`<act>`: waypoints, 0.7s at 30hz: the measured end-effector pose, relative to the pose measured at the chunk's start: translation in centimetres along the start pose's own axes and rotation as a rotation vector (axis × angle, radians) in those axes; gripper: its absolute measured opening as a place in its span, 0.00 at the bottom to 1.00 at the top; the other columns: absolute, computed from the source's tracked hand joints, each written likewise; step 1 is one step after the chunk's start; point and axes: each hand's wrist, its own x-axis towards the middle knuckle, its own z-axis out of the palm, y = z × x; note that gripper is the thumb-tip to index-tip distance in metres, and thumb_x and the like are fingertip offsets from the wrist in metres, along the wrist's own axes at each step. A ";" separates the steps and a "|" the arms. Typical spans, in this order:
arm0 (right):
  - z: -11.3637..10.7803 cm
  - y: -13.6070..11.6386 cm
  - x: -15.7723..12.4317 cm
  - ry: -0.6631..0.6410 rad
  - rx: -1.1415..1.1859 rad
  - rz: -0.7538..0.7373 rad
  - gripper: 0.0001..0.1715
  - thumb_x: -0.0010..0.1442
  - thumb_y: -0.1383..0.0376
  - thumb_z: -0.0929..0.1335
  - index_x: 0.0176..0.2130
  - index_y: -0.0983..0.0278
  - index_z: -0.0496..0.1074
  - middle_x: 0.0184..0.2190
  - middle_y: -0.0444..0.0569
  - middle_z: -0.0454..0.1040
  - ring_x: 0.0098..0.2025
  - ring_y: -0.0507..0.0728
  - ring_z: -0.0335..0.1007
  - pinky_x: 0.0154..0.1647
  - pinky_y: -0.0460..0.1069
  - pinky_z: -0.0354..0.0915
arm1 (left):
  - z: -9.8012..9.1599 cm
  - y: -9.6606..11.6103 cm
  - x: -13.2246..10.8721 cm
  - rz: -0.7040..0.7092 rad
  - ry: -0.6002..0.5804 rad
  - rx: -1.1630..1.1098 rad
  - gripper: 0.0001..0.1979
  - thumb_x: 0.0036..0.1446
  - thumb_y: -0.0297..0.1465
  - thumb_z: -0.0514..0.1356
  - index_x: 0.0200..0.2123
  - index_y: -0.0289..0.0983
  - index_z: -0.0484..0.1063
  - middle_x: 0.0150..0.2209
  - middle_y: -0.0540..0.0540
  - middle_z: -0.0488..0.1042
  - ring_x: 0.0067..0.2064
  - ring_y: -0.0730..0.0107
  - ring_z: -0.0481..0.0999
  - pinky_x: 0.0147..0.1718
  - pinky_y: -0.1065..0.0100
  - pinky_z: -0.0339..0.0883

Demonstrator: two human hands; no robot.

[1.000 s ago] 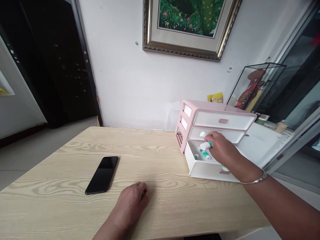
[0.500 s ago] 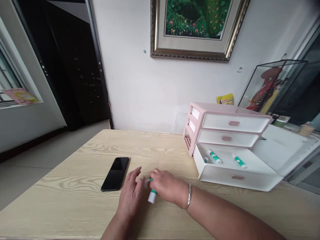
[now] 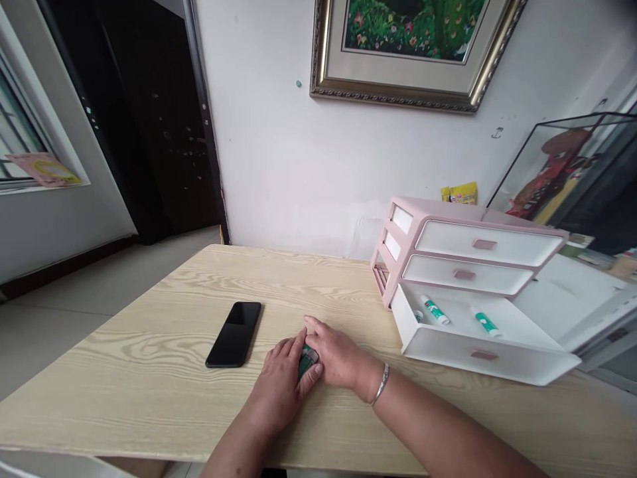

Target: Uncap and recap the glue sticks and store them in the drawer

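Note:
My left hand [image 3: 284,375] and my right hand [image 3: 338,355] are pressed together low over the table, both closed around a green glue stick [image 3: 307,360]. Only a small green and greyish part shows between them; fingers cover the remainder, and whether more than one stick is in there I cannot tell. A silver bangle [image 3: 381,384] circles my right wrist. To the left of my hands lies a black phone [image 3: 233,334], flat on the wooden table [image 3: 149,372].
At the right stands a pink and white drawer unit [image 3: 485,244]. Its pulled-out bottom drawer [image 3: 490,362] juts over the table and holds white and green glue sticks [image 3: 435,310]. Behind are a yellow packet [image 3: 462,193] and a glass case [image 3: 562,159]. A framed picture [image 3: 398,86] hangs above.
My left hand has moved right and closed in against my right hand. The white-ended glue stick, which stuck out below my right hand, is now mostly covered. The view has shifted slightly.

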 end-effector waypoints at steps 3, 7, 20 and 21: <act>-0.2 0.4 -0.3 0.046 0.057 0.071 0.24 0.56 0.75 0.69 0.53 0.64 0.75 0.72 0.61 0.55 0.66 0.66 0.66 0.63 0.58 0.67 | -0.2 0.8 0.0 -0.006 -0.005 0.097 0.31 0.68 0.44 0.57 0.69 0.39 0.62 0.62 0.36 0.74 0.63 0.47 0.69 0.61 0.46 0.62; -0.1 0.5 0.0 0.285 0.305 0.318 0.29 0.51 0.81 0.65 0.48 0.61 0.78 0.66 0.55 0.65 0.64 0.61 0.67 0.65 0.56 0.64 | -1.0 1.8 0.2 -0.086 -0.005 0.199 0.21 0.70 0.37 0.53 0.62 0.40 0.72 0.54 0.39 0.79 0.56 0.51 0.75 0.55 0.52 0.66; 5.2 -2.3 4.7 0.657 0.659 0.709 0.23 0.57 0.69 0.65 0.53 0.61 0.72 0.42 0.50 0.79 0.44 0.58 0.77 0.45 0.50 0.72 | -0.5 0.3 0.3 -0.128 0.137 0.197 0.23 0.71 0.40 0.49 0.60 0.37 0.73 0.56 0.37 0.76 0.58 0.52 0.74 0.59 0.52 0.65; 5.5 -2.6 4.8 0.652 0.666 0.697 0.25 0.58 0.69 0.65 0.55 0.61 0.70 0.43 0.50 0.78 0.45 0.57 0.77 0.45 0.49 0.72 | -0.6 0.3 0.2 -0.113 0.130 0.183 0.24 0.70 0.42 0.50 0.61 0.37 0.72 0.58 0.37 0.75 0.60 0.51 0.73 0.60 0.51 0.65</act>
